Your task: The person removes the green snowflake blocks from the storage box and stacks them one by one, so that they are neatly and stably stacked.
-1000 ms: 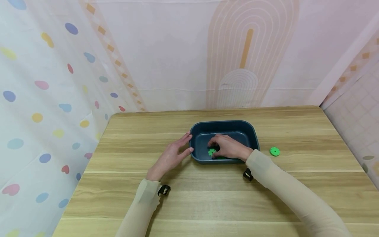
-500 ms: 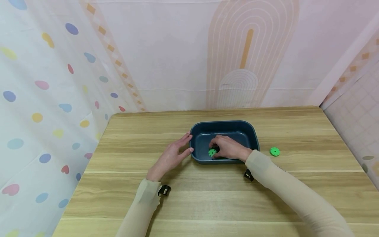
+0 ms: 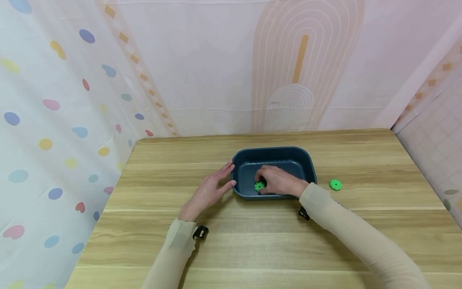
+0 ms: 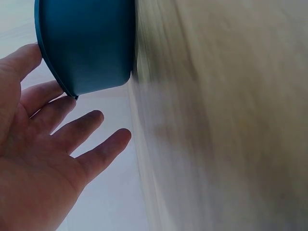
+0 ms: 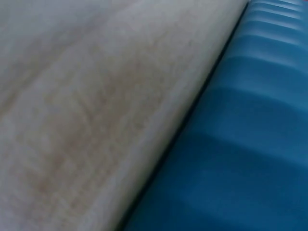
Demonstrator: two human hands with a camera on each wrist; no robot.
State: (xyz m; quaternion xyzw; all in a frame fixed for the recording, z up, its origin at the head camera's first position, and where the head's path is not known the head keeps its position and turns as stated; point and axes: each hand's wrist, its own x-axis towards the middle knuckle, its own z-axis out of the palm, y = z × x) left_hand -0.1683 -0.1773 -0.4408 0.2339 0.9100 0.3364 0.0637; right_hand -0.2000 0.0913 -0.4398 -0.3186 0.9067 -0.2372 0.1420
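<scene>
A dark blue rectangular tub (image 3: pixel 279 154) stands on the wooden table. My left hand (image 3: pixel 207 192) rests against its left end, fingers spread; in the left wrist view that hand (image 4: pixel 45 144) has its thumb and some fingertips at the rim of the tub (image 4: pixel 89 43). My right hand (image 3: pixel 278 180) reaches inside over the front wall. Its thumb and curled fingers pinch a small green notched disc (image 3: pixel 259 186) low near the tub's floor. The palm side is hidden. In the right wrist view only the tub's outer wall (image 5: pixel 240 144) and the table show, not the hand.
Another green notched disc (image 3: pixel 335 184) with small holes lies on the table (image 3: pixel 231 249) to the right of the tub. A patterned cloth curtain (image 3: pixel 202 68) hangs behind the table and along its left side.
Almost nothing moves. The right hand's fingers draw in slightly around the green disc, which shifts a little; a bit of green seen earlier under the hand is now hidden. The left hand stays put.
</scene>
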